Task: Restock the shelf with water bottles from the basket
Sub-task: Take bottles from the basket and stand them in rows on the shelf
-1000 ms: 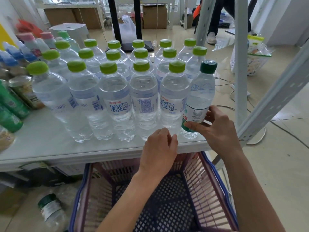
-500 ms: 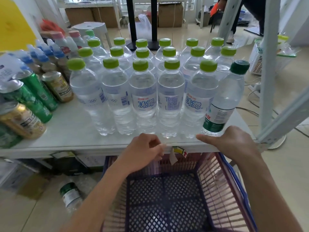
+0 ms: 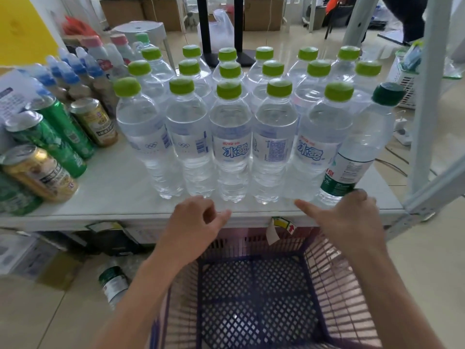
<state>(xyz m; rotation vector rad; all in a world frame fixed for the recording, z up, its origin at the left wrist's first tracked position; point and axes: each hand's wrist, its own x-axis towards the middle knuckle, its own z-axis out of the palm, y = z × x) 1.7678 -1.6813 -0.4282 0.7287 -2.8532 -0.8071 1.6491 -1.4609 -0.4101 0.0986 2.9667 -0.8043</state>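
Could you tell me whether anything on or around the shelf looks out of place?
Yes: a clear plastic bottle with a dark green cap ends a front row of lime-capped bottles. A similar dark-green-capped bottle lies on the floor beside the purple mesh basket.

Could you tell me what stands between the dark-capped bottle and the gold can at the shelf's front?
In the head view, five lime-capped bottles stand in a row between the dark-capped bottle and the gold can.
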